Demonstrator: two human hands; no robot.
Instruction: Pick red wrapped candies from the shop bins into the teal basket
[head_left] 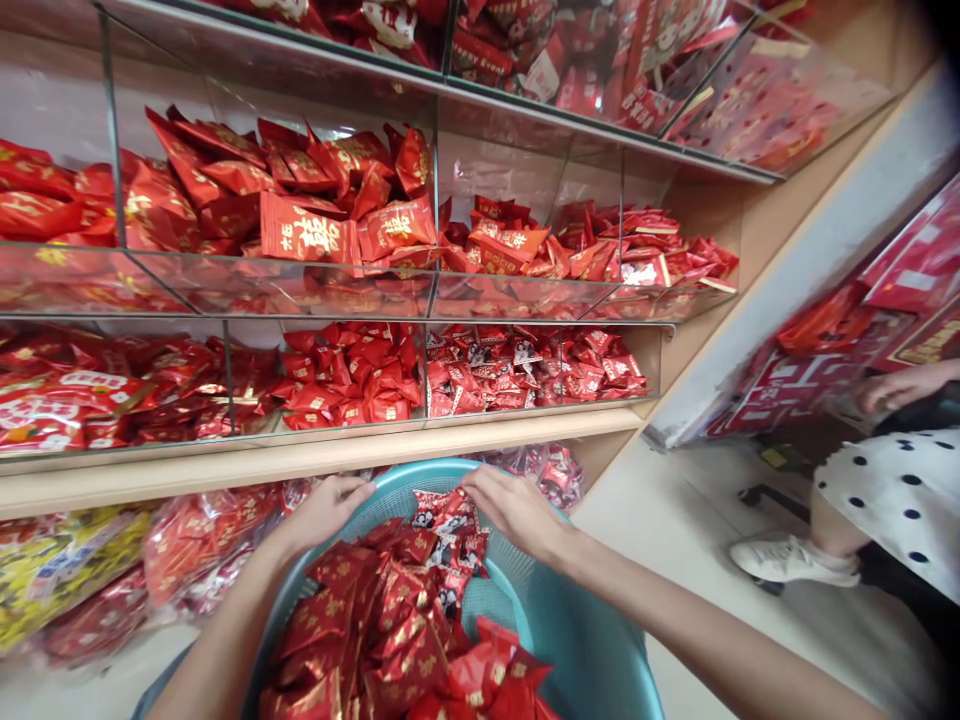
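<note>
A teal plastic basket [431, 472] with mesh sides stands below me, apparently set in or against a larger teal tub [600, 640]. Large red and gold candy packets [397, 620] fill its near and left part. Smaller red packets with black-and-white pictures [450, 520] lie at its far side. My left hand [334, 510] is closed at the basket's far left rim, fingers bent over the edge. At the far right rim, my right hand [514, 508] curls over the edge, fingertips beside the small packets; its thumb is hidden.
Shelves with clear-fronted bins hold red candy packets [352, 375] just beyond the basket. Under the lowest wooden shelf edge [315, 455] lie bagged sweets [202, 540] and a yellow bag [67, 570]. To the right, a seated person in a dotted garment [892, 490] is near red boxes [795, 390].
</note>
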